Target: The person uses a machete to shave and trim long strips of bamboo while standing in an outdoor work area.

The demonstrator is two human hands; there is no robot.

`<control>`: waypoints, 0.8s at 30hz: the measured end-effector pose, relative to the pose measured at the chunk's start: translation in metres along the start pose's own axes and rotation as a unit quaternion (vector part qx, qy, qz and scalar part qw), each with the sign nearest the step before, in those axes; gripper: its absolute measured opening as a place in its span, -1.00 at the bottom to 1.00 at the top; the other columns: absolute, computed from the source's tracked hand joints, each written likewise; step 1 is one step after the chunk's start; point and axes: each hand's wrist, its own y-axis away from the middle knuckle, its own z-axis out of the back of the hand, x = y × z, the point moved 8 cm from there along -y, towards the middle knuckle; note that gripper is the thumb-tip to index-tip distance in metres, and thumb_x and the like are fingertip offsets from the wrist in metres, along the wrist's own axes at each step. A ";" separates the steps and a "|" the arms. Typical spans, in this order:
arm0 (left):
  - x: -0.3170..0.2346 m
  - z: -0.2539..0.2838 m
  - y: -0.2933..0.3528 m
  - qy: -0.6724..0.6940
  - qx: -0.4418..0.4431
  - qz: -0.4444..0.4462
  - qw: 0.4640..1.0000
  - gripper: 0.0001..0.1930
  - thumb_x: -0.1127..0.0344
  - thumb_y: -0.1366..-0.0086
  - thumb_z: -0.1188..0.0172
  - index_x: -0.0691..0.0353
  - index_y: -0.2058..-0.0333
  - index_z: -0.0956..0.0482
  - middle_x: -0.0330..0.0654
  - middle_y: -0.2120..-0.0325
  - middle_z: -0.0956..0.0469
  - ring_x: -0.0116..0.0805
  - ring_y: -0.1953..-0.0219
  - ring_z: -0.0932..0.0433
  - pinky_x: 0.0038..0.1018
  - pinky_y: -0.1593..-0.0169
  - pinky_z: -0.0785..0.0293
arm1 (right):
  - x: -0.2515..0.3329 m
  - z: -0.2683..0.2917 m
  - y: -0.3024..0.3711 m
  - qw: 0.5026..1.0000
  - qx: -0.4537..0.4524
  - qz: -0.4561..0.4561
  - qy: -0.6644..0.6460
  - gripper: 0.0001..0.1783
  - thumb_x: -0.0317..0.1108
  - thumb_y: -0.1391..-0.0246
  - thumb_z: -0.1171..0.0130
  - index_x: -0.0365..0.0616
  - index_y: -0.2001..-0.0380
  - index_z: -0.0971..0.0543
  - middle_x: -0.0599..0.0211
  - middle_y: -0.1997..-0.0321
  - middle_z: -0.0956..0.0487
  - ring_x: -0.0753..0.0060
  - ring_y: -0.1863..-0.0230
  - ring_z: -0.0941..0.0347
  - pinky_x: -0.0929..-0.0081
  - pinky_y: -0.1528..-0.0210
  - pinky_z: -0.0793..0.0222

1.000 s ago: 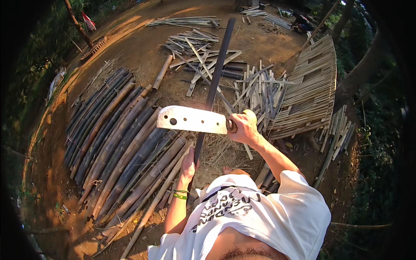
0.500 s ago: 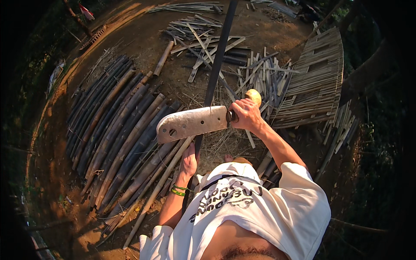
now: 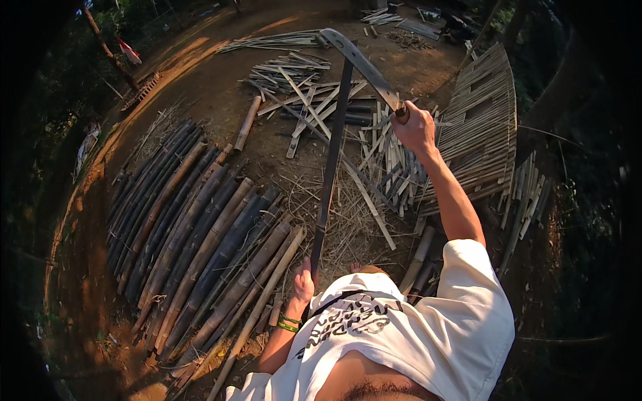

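Observation:
My left hand [image 3: 303, 282], near my waist, is closed round the lower part of a long dark bamboo strip [image 3: 330, 160]. The strip stands up and away from me, and its far end is close to the blade. Out to the right my right hand [image 3: 416, 127] grips a machete [image 3: 364, 65] by its handle. Its broad metal blade, with holes near the tip, points far and to the left, beside the strip's top end. Most of the handle is hidden in my fist. Two green bands circle my left wrist.
Thick bamboo poles [image 3: 194, 227] lie side by side on the left. Split bamboo strips [image 3: 394, 160] are heaped ahead, over dry shavings [image 3: 351, 220]. A slatted bamboo panel [image 3: 478, 127] stands at the right. Farther off lie more strips [image 3: 271, 41] on brown soil.
My right hand has raised the machete away from me and turned it, from lying across the strip's middle to near its far end. My left hand keeps hold of the strip, slightly lower in view.

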 end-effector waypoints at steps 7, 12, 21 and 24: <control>0.034 0.020 -0.029 -0.192 -0.002 -0.144 0.971 -0.66 0.25 -0.39 0.13 0.48 0.08 -0.35 0.08 0.62 -0.38 0.05 0.57 -0.39 -0.15 0.46 -0.26 | 0.085 -0.070 0.186 0.956 0.114 0.242 -0.123 -0.71 -0.37 0.34 -0.33 -0.15 0.48 -0.45 0.22 0.56 -0.49 0.11 0.46 -0.53 0.24 0.36 -0.41; 0.031 0.014 -0.008 -0.187 -0.022 -0.064 0.980 -0.59 0.25 -0.40 0.22 0.46 -0.02 -0.36 0.12 0.57 -0.35 0.05 0.54 -0.37 -0.19 0.45 -0.26 | 0.078 -0.070 0.146 0.962 0.085 0.245 -0.090 -0.67 -0.38 0.38 -0.35 -0.16 0.48 -0.44 0.20 0.55 -0.49 0.07 0.46 -0.52 0.20 0.38 -0.40; -0.028 0.012 -0.027 -0.069 -0.042 -0.012 0.997 -0.41 -0.07 -0.50 0.33 0.32 0.50 -0.34 -0.12 0.71 -0.30 -0.20 0.64 -0.29 -0.27 0.50 -0.20 | 0.085 -0.073 0.169 0.939 0.149 0.302 -0.065 -0.65 -0.33 0.37 -0.34 -0.14 0.46 -0.43 0.25 0.52 -0.49 0.12 0.39 -0.55 0.22 0.29 -0.45; -0.026 0.006 -0.028 -0.094 -0.045 -0.044 0.994 -0.40 -0.09 -0.50 0.31 0.33 0.53 -0.31 -0.11 0.70 -0.30 -0.22 0.64 -0.27 -0.27 0.50 -0.18 | 0.073 -0.061 0.124 0.945 0.108 0.308 -0.034 -0.55 -0.31 0.47 -0.39 -0.13 0.39 -0.48 0.20 0.42 -0.53 0.09 0.34 -0.54 0.21 0.26 -0.44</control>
